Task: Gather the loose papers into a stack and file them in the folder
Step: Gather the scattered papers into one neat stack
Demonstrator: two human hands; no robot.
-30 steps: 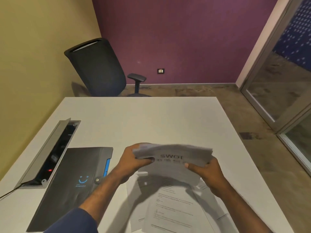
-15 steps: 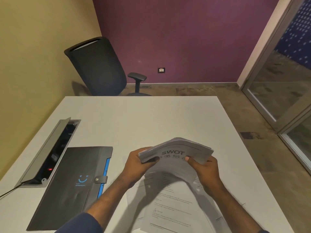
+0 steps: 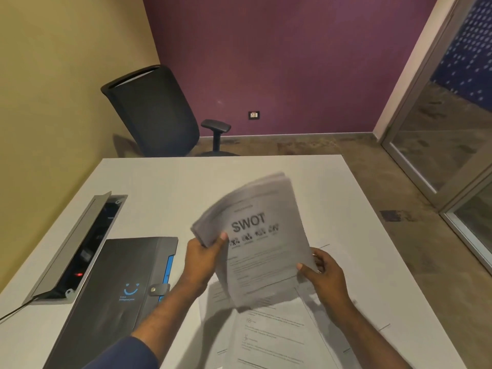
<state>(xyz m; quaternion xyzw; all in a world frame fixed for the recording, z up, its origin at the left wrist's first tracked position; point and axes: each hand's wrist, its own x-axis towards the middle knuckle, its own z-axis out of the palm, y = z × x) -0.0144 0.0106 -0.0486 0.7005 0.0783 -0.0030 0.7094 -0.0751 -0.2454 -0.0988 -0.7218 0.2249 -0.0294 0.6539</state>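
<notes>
The paper stack (image 3: 255, 235), titled "SWOT", has tilted up from near flat 0.5 s ago to almost upright, its printed face toward the camera, above the bench (image 3: 213, 177). The left hand (image 3: 202, 259) has its grip clamped on the stack's left edge, thumb on the front. The right hand (image 3: 323, 275) pinches the lower right corner. Loose sheets (image 3: 269, 334) remain flat on the bench below the stack. The closed folder (image 3: 119, 288) lies left of the stack, unmoved.
</notes>
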